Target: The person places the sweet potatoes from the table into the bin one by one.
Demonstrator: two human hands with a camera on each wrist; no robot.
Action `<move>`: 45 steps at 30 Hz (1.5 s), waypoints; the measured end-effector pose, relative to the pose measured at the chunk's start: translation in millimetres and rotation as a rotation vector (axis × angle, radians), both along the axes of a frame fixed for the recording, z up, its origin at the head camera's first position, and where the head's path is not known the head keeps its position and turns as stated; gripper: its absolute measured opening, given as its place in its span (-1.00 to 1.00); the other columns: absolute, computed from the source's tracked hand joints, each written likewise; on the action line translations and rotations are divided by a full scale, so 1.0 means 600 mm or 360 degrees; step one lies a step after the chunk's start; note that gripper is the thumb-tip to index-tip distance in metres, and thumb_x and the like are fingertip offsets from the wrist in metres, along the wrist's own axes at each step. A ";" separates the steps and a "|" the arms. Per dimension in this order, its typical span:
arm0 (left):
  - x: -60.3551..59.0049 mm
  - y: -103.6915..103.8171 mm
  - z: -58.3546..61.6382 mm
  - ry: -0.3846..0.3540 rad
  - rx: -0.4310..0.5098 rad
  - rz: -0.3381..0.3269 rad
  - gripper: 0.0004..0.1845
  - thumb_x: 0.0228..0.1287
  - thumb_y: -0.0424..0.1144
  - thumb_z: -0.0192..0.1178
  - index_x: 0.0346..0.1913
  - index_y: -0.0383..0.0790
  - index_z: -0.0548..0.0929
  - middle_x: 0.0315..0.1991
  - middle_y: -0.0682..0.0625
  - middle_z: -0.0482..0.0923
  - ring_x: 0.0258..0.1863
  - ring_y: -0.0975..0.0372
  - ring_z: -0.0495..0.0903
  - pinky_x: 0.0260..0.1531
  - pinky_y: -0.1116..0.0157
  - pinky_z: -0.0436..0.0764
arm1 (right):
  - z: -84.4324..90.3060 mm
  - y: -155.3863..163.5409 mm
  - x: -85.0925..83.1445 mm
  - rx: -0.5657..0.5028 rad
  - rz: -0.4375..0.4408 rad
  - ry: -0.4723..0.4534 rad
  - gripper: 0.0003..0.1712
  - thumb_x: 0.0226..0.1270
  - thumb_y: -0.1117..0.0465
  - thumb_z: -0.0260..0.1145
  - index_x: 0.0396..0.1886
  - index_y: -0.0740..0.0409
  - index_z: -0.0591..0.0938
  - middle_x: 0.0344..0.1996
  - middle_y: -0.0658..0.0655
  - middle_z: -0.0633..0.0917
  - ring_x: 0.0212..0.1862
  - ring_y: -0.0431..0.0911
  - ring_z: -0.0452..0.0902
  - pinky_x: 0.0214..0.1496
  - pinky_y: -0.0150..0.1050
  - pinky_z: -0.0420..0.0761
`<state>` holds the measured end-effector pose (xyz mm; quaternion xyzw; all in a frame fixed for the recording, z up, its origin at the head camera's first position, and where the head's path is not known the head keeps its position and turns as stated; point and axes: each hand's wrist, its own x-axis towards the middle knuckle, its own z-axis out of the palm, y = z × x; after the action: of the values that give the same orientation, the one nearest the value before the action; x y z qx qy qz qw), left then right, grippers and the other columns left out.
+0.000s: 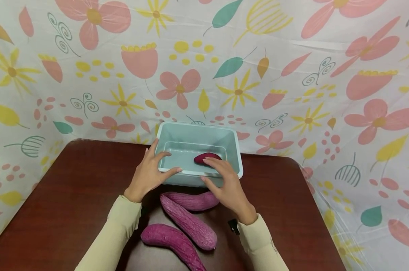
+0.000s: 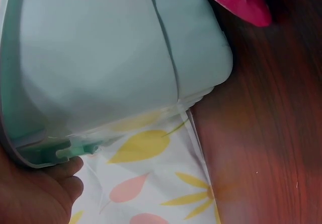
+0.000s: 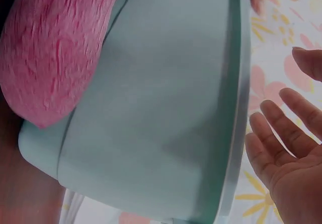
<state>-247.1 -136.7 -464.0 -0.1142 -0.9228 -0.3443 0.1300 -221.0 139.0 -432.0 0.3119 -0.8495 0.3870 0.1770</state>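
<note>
Nearest yam (image 1: 174, 244) cut by btm edge.

Dark reddish-brown wooden table (image 1: 72, 195) w/ glossy top & rounded far corners fills the lower middle. White cloth backdrop printed w/ pink flowers, yellow starbursts & teal leaves (image 1: 258, 56) surrounds it on 3 sides: back, left, right. Fabric hangs down past the table edges, w/ a few creases near the top right. Light is soft & even, faint sheen on the wood, no hard shadows.
</note>
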 end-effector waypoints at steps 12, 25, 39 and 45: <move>0.000 0.000 -0.001 0.0049 -0.0055 0.0051 -0.31 0.09 0.45 0.29 0.11 0.03 0.67 0.65 -0.13 -0.07 0.54 -0.32 0.12 0.02 -0.26 0.59 | -0.009 -0.004 0.044 -0.0036 -0.0008 0.0030 -0.42 0.22 0.24 0.50 0.27 0.06 0.60 0.21 0.07 0.65 0.26 -0.04 0.50 0.28 -0.10 0.47; -0.002 -0.003 -0.002 0.0050 -0.0048 0.0066 -0.33 0.10 0.46 0.27 0.10 0.08 0.66 0.66 -0.08 -0.08 0.50 -0.38 0.16 -0.17 -0.20 0.65 | -0.038 0.005 0.089 -0.0012 -0.0022 -0.0077 -0.42 0.22 0.22 0.51 0.26 0.02 0.60 0.19 0.05 0.65 0.28 -0.05 0.50 0.32 -0.22 0.48; 0.000 0.001 -0.004 0.0030 -0.0028 0.0051 -0.33 0.10 0.45 0.28 0.09 0.05 0.67 0.66 -0.08 -0.08 0.55 -0.28 0.14 -0.15 -0.18 0.64 | -0.072 -0.001 0.114 -0.0013 0.0029 -0.0157 -0.43 0.27 0.17 0.48 0.28 -0.06 0.57 0.16 0.01 0.68 0.23 -0.09 0.54 0.28 -0.18 0.52; -0.003 0.000 -0.005 0.0051 -0.0030 0.0045 -0.35 0.11 0.44 0.29 0.08 0.05 0.67 0.66 -0.08 -0.08 0.55 -0.25 0.15 -0.18 -0.14 0.65 | -0.079 -0.007 0.116 -0.0044 0.0042 -0.0188 -0.45 0.29 0.17 0.47 0.27 0.00 0.58 0.15 0.02 0.68 0.22 -0.08 0.57 0.30 -0.23 0.52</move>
<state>-249.0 -136.9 -467.1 -0.1078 -0.9253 -0.3318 0.1485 -151.2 135.0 -479.7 0.2971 -0.8489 0.4186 0.1257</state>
